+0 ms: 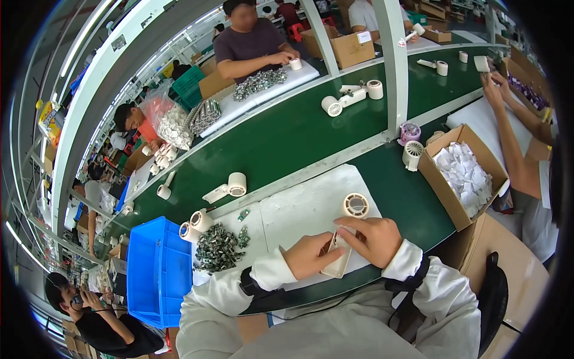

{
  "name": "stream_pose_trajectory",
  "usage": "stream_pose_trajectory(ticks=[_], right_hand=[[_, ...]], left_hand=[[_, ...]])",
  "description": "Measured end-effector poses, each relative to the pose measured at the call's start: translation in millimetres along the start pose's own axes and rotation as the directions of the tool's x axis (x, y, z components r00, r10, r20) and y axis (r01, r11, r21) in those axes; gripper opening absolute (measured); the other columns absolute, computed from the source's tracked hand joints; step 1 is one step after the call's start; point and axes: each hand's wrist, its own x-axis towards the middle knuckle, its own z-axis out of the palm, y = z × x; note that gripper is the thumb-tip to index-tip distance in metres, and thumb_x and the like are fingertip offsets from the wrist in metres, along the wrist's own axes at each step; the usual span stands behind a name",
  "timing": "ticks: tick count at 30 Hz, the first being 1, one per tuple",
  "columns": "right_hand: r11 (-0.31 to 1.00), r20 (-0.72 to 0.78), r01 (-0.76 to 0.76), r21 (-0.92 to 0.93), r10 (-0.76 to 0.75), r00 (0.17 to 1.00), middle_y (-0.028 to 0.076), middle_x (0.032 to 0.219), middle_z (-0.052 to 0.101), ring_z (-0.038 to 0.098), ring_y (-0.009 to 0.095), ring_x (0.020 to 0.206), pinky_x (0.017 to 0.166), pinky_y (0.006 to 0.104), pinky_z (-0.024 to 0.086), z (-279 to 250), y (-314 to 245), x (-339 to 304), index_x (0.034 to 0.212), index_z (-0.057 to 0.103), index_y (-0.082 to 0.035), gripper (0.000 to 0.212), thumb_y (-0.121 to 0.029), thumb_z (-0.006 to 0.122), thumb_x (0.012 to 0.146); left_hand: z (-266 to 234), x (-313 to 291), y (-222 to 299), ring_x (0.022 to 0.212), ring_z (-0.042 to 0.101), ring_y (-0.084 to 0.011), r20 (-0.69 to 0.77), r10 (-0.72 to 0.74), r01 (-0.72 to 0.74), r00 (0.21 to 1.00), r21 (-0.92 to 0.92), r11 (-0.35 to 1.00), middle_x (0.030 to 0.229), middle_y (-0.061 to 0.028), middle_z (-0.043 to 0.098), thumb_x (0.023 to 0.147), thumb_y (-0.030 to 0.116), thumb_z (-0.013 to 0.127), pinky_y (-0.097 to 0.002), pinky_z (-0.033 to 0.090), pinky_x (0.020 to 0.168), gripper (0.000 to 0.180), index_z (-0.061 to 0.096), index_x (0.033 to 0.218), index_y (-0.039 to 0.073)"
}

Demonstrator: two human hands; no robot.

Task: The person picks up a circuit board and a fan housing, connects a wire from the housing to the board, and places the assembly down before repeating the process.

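Observation:
A cream handheld fan lies on the white foam sheet (281, 200) in front of me, its round head (356, 205) pointing away and its handle (338, 263) toward me. The handle looks like an open, hollow shell. My left hand (312, 256) is closed around the handle's left side. My right hand (375, 240) pinches at the handle's upper end, near the fan head; any small part between those fingertips is hidden. Left of my hands is a heap of small green circuit boards (218, 248), with a loose circuit board (243, 215) just beyond it.
Beside the heap stand cream fan heads (201, 220) and a blue bin (143, 269). A carton of white pieces (433, 161) sits at right, near another fan head (412, 155). Beyond a metal rail, the green conveyor (287, 143) carries fan parts (237, 184). Co-workers sit around it; a post (391, 72) rises there.

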Motion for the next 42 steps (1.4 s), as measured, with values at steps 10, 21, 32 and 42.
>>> stream_pose_trajectory(ticks=[10,21,32,42], right_hand=[[0.988,0.107,0.11,-0.113,-0.098,0.989,0.009,0.064,0.067,0.068,0.026,0.061,0.055,0.037,0.053,9.8,2.4,-7.5,0.103,0.073,-0.014,0.016,-0.022,0.067,0.091],[0.989,0.253,0.123,-0.078,-0.1,0.962,0.01,0.065,0.067,0.067,0.028,0.06,0.057,0.0395,0.053,-5.4,-8.9,-1.4,0.093,0.072,-0.011,0.015,-0.024,0.069,0.087],[0.99,0.206,0.143,-0.017,-0.136,0.969,0.006,0.058,0.064,0.065,0.024,0.055,0.053,0.0353,0.051,3.9,-7.0,-6.3,0.09,0.076,-0.014,0.012,-0.022,0.072,0.084],[0.999,0.182,0.047,0.022,-0.05,0.982,0.007,0.058,0.063,0.065,0.025,0.055,0.053,0.0353,0.05,4.4,-5.2,-10.8,0.09,0.075,-0.013,0.012,-0.023,0.071,0.084]], left_hand=[[15.6,3.0,-6.9,0.064,0.068,-0.0309,-0.139,0.367,0.023,0.92,0.953,0.302,0.068,-0.0114,0.065,0.09,0.024,0.063,-0.0423,0.054,0.055,0.022,0.061,0.081,0.004],[-8.9,-11.8,11.1,0.066,0.067,-0.0315,0.068,0.289,-0.161,0.955,0.937,0.31,0.073,-0.0102,0.066,0.095,0.021,0.057,-0.0426,0.054,0.059,0.02,0.062,0.084,0.005],[-5.4,-29.2,-4.4,0.066,0.067,-0.0297,0.107,0.339,-0.187,0.935,0.96,0.21,0.074,-0.0091,0.065,0.096,0.021,0.059,-0.04,0.053,0.059,0.019,0.064,0.088,0.005],[-101.8,-61.9,-9.0,0.082,0.068,-0.035,-0.36,0.323,0.229,0.875,0.896,0.38,0.094,-0.0177,0.068,0.091,0.021,0.066,-0.0418,0.055,0.074,0.022,0.066,0.099,0.001]])
